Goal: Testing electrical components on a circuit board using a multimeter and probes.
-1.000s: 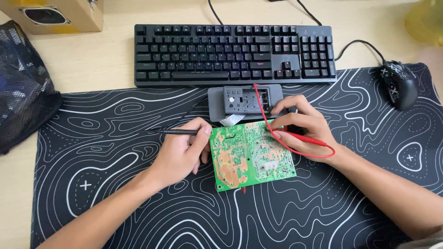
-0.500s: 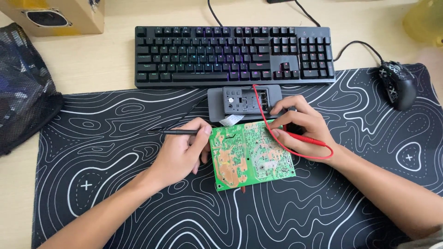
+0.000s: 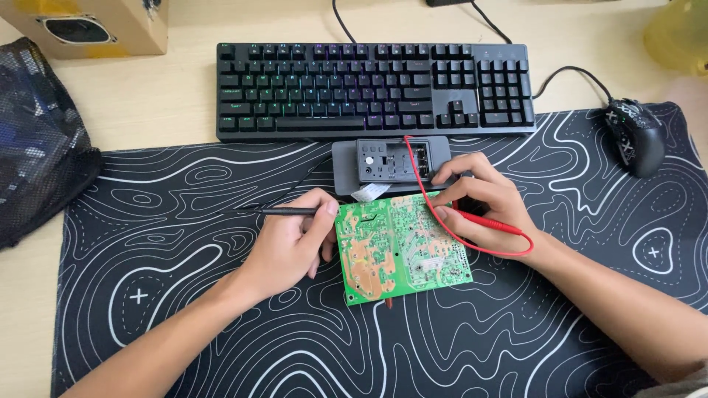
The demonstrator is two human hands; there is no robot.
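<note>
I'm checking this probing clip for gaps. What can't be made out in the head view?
- Black probe tip: hidden under the left hand.
- Red probe tip: covered by the right hand fingers.
- Green circuit board parts: too small to tell.
- Meter dial: too small to tell.
- Yellow thing: cut off by the top right edge, blurred.

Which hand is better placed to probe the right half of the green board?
Probably the right hand: it holds the red probe over the green circuit board. The left hand holds the black probe by the board's left edge.
</note>
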